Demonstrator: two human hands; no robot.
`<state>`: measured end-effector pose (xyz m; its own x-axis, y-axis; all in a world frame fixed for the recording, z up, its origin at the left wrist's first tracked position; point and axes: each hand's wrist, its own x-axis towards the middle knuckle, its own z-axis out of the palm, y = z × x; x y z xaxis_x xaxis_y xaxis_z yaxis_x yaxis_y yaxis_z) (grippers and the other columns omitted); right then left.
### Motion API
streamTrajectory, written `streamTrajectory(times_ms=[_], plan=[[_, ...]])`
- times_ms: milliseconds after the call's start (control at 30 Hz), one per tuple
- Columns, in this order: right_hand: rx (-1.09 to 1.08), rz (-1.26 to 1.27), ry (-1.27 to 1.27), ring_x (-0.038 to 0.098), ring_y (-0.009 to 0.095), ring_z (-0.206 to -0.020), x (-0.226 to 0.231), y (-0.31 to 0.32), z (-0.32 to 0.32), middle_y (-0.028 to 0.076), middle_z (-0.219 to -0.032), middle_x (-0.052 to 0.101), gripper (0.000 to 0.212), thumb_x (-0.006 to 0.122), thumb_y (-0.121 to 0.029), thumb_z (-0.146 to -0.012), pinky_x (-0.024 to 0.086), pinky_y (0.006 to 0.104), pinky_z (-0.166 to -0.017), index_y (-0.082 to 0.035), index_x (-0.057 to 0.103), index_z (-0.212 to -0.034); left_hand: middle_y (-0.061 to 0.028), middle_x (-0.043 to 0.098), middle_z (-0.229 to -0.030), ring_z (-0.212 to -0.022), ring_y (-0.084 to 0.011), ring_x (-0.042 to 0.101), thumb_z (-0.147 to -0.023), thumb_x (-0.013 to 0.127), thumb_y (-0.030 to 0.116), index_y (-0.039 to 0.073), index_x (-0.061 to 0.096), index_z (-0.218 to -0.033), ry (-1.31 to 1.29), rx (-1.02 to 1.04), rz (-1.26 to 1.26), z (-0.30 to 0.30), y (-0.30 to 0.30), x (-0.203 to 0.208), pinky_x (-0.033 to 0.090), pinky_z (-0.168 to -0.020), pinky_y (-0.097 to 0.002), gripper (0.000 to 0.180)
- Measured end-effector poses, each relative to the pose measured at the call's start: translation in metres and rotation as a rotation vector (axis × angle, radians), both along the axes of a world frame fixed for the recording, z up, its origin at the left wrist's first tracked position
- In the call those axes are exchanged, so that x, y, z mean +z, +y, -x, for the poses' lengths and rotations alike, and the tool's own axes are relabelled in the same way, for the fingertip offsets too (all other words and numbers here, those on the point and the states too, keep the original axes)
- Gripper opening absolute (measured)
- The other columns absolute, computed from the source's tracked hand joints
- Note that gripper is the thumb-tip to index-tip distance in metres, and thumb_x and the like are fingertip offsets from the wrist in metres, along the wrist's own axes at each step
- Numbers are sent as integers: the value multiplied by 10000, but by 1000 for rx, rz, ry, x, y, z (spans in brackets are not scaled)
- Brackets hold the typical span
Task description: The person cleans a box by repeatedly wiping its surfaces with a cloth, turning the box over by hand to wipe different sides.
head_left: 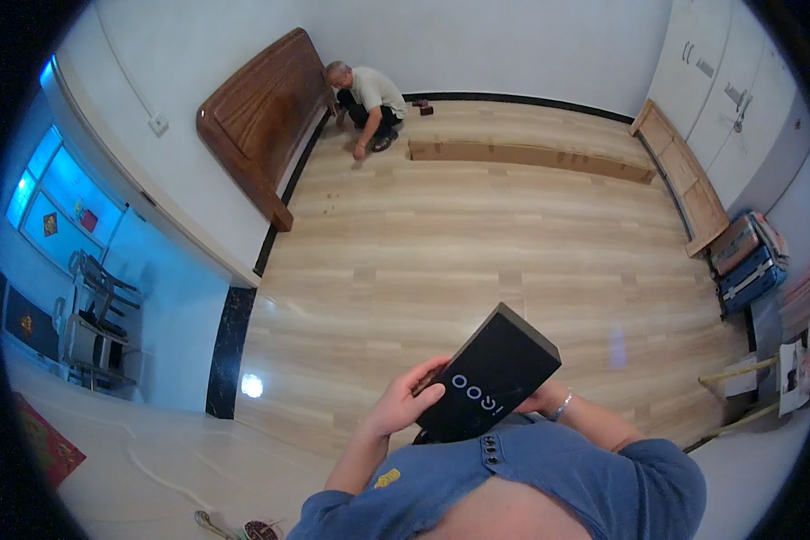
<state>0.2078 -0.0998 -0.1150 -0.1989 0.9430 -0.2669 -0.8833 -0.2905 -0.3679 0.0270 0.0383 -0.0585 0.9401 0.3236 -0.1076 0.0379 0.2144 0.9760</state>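
Note:
Close in front of my body I hold a black rectangular box (504, 360) with light lettering on its top face, tilted toward the upper right. My left hand (409, 398) grips its left edge, the thumb lying over the top face and the fingers curled at the side. On the opposite side, my right hand (544, 397) holds the box from its right edge. Most of its fingers are hidden beneath the box. A silvery bracelet (562, 404) circles my right wrist.
A person (372, 99) squats by a wooden headboard (265, 112) against the left wall. A long cardboard carton (531, 159) lies across the tiled floor. To the right are a wooden bed panel (679, 175), white wardrobes (702, 72) and suitcases (751, 270). A doorway opens at left.

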Motion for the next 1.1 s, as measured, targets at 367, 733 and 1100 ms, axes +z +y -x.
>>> streamTrajectory(times_ms=[367,733,1100], plan=[[-484,-130,-646,523,145,-903,50,-8,-43,57,-1016,533,363,527,-242,-819,429,266,-763,-45,461,-1116,-106,467,-1153,-1076,-161,429,-805,550,173,5,377,-1204,31,-8,48,4,6,-4,323,-917,-277,466],[-153,150,-1212,469,104,-836,81,-28,-48,-6,-884,519,240,517,-241,-833,407,255,-729,-58,524,-988,-95,504,-1114,-1019,-156,467,-798,535,170,-14,415,-1182,175,143,5,4,-9,0,357,-883,-285,443],[-189,-140,-1458,472,129,-828,90,-10,-34,44,-871,524,217,502,-214,-829,403,274,-713,-35,513,-950,-90,521,-1063,-955,-110,492,-829,518,125,-8,386,-1194,95,215,147,2,-16,-9,393,-823,-233,411]])
